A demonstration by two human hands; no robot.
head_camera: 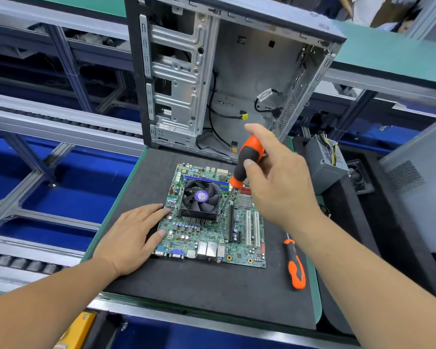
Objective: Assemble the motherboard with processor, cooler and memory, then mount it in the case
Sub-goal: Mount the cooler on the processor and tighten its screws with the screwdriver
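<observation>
The motherboard [212, 222] is laid flat on a dark mat [212, 293]. The cooler [200, 200], with its black fan, is set on the board. The left hand [131, 238] is laid flat on the mat with its fingers straight, and its fingertips are pressed on the left edge of the board. Nothing is held in it.

An orange and black screwdriver [247, 159] is gripped by the right hand [280, 180], with the fingers and thumb curled round its handle. The tool is tilted, and its tip is set down at the right corner of the cooler, just below that hand.

A second screwdriver [296, 265] is left lying on the mat, under the right forearm.

The case [227, 79] is stood open beyond both hands. Loose black wires with yellow plugs [243, 115] are seen inside it. No board is held in it yet.

A grey power box [325, 165] with coloured wires is placed to the right of the right hand.
</observation>
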